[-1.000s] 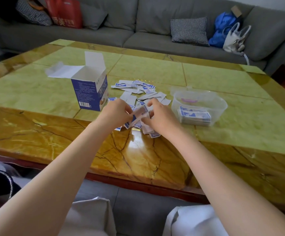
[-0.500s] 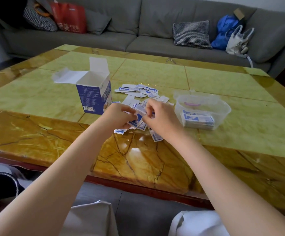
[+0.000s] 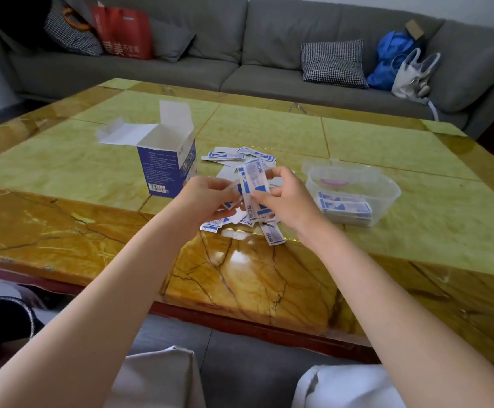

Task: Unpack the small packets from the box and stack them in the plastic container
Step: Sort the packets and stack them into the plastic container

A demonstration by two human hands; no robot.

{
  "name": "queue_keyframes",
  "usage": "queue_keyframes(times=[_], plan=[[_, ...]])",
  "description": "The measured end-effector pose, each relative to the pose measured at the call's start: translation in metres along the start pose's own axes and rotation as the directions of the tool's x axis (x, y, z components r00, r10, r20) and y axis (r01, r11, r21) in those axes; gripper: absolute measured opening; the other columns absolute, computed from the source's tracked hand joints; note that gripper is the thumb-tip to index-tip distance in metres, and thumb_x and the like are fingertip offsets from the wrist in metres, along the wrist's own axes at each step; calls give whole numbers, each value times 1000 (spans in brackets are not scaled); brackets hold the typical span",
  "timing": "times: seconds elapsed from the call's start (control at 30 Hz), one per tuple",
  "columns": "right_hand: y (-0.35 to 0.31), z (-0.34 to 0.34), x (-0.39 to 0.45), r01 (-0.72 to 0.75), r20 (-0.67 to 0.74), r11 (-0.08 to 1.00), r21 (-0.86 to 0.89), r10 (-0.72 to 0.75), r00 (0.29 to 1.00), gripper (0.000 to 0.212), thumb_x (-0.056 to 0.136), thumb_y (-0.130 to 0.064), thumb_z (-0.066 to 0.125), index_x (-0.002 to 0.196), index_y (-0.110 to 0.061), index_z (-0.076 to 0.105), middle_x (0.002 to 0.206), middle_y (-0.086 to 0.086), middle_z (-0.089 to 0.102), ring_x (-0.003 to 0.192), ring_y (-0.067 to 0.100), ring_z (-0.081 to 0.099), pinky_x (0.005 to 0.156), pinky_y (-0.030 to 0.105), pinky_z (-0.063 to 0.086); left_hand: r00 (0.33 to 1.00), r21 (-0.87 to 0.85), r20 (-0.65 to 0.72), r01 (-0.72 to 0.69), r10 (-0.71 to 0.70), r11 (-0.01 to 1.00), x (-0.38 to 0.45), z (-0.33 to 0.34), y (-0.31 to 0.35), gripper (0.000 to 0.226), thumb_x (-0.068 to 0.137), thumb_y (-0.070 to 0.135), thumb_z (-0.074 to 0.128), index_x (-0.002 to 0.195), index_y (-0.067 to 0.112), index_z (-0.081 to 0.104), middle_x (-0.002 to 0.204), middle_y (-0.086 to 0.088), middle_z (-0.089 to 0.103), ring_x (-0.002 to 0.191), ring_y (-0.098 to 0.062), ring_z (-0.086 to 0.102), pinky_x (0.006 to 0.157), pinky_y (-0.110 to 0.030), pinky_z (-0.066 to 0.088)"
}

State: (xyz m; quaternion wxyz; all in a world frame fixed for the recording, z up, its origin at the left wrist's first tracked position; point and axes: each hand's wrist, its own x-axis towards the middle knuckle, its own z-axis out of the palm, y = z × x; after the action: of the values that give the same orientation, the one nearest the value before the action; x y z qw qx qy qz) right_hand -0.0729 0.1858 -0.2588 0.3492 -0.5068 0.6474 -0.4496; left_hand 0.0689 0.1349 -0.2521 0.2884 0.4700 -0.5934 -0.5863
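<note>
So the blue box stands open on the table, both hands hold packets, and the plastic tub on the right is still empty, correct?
Not quite: in the head view the plastic tub already holds a stack of packets. The rest fits: the blue box stands open, and the left hand and right hand hold packets.

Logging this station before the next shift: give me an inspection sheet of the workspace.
Surface: glossy green and amber marble table.
Job's things: open blue box upright; loose packets scattered beside it; plastic container holds stacked packets.
Clutter: nothing seen.
Hands: left hand and right hand both grip a bundle of packets above the table.
Cables: nothing seen.
Surroundings: grey sofa, checked cushion, red bag, blue bag, white bag.
</note>
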Motion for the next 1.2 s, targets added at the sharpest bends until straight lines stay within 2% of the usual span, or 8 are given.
queue_keyframes(times=[0.1, 0.2, 0.43, 0.6, 0.8, 1.0, 1.1, 1.2], plan=[[2, 1, 2, -85, -6, 992, 95, 86, 996, 19, 92, -20, 56, 108, -13, 50, 107, 11, 65, 94, 22, 65, 82, 40, 54, 995, -50, -86, 43, -47, 998, 0, 0, 2, 8, 90, 15, 58, 92, 12, 66, 96, -9, 67, 91, -18, 64, 74, -25, 56], [2, 0, 1, -119, 5, 966, 228, 121, 993, 5, 91, -12, 55, 88, -16, 57, 98, 8, 67, 95, 26, 65, 89, 46, 51, 996, -57, -46, 75, -77, 996, 1, 0, 0, 25, 89, 20, 60, 110, 7, 65, 101, -10, 67, 89, -16, 65, 73, -26, 56], [2, 0, -5, -113, -27, 986, 120, 117, 993, 17, 81, -13, 69, 68, -15, 58, 66, -3, 58, 56, 6, 52, 50, 12, 40, 994, -46, -110, -33, 27, 998, -3, 7, 2, 5, 85, 19, 64, 87, 16, 68, 82, 0, 67, 72, -9, 62, 59, -16, 53], [-5, -5, -3, -69, -131, 957, 282, 109, 985, 17, 81, -4, 68, 71, -7, 55, 60, 6, 51, 41, 12, 46, 38, 19, 39, 980, -19, -191, -68, 63, 997, 1, -4, 1, 6, 85, 13, 64, 89, 18, 63, 80, 4, 64, 72, -7, 61, 60, -16, 53], [-15, -5, -5, -36, -123, 694, 719, 178, 976, 17, 84, 4, 60, 88, -4, 46, 83, 16, 66, 70, 27, 69, 76, 29, 58, 992, -22, -124, -12, 9, 1000, 2, 2, -3, 9, 82, 6, 66, 90, 4, 65, 87, -8, 67, 76, -16, 67, 68, -24, 59], [-6, 10, 0, -112, -176, 868, 483, 222, 959, 68, 69, -33, 78, 124, -9, 47, 120, 10, 61, 109, 23, 60, 96, 41, 46, 997, -432, 78, 35, -1, 901, -4, 10, 6, 12, 85, 3, 61, 93, -6, 60, 90, -14, 67, 80, -16, 68, 70, -20, 58], [-5, 13, -3, 44, -208, 978, 205, 0, 978, 27, 80, -26, 70, 97, -6, 62, 96, 11, 68, 84, 20, 63, 72, 27, 48, 993, -514, 114, 45, 16, 857, -5, 10, 7, 18, 88, 5, 58, 99, -9, 60, 89, -14, 69, 78, -15, 71, 72, -22, 58], [-5, 13, -4, 135, -210, 991, 12, -130, 969, 20, 79, -24, 72, 84, -9, 58, 80, 4, 59, 71, 15, 54, 60, 23, 40, 1000, -470, 12, -4, 11, 882, -5, 9, 6, 16, 88, 3, 58, 100, -7, 60, 88, -14, 68, 76, -18, 69, 73, -25, 59]])
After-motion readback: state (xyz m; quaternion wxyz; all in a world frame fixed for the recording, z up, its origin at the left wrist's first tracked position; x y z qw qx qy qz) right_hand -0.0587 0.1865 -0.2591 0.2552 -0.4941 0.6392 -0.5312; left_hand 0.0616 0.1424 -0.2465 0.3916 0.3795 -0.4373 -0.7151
